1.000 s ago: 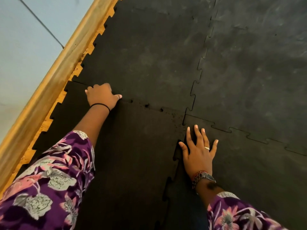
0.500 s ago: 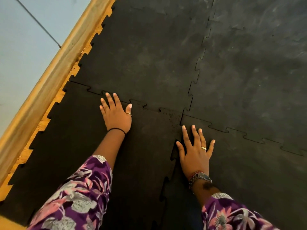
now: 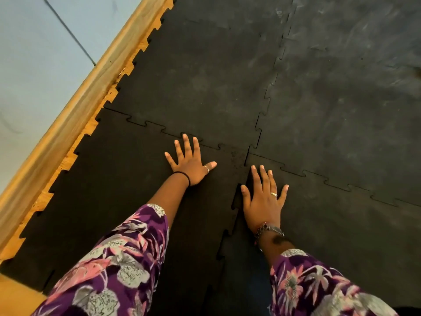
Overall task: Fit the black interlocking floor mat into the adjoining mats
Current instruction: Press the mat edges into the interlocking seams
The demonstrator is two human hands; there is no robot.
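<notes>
The black interlocking floor mat [image 3: 109,197] lies at the lower left, its toothed far edge meshed with the mat beyond [image 3: 193,83]. My left hand [image 3: 190,161] rests flat on it near that far seam, fingers spread. My right hand [image 3: 262,199] presses flat, fingers apart, on the adjoining mat at the right [image 3: 341,236], right beside the toothed seam between the two mats. That seam gapes open below my right hand, with the teeth apart and one edge raised. Neither hand holds anything.
A wooden skirting board [image 3: 75,115] runs diagonally along the left, with a pale wall [image 3: 34,53] behind it. Bare orange floor [image 3: 13,297] shows between mat teeth and skirting. A fourth dusty mat [image 3: 353,87] fills the upper right. My floral purple sleeves cover the bottom of the view.
My left hand has slid from the far-left part of the seam, where it was curled, rightward along it and now lies flat. My right hand has stayed in place.
</notes>
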